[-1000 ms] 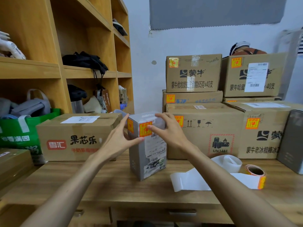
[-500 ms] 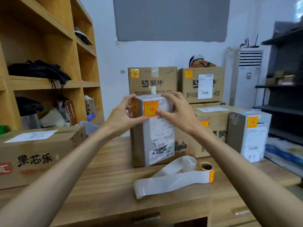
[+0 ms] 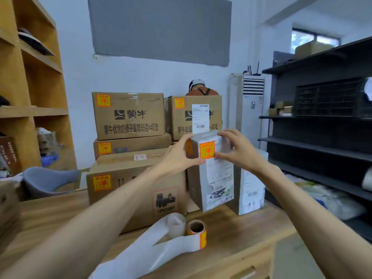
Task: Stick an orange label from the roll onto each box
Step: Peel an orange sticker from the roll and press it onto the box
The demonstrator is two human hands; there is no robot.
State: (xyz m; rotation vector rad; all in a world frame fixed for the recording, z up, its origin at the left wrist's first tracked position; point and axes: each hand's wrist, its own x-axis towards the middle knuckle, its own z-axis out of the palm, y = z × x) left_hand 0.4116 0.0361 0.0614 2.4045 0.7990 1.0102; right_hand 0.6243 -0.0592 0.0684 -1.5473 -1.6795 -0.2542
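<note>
A tall narrow box wrapped in grey-white film stands near the table's right end, an orange label stuck on its upper front. My left hand grips the box's top left corner, thumb at the label's lower edge. My right hand holds the top right corner, fingers curled over the top. The label roll lies on the table in front, with a long strip of white backing paper trailing toward me.
Stacked cardboard boxes with orange labels stand behind and to the left. Another labelled box stands just right of the held one. Wooden shelves rise at left, dark metal racks at right. A person sits behind the boxes.
Both hands have carried the tall box to the right, and it now stands beside the other labelled box. My view has turned right with it.
</note>
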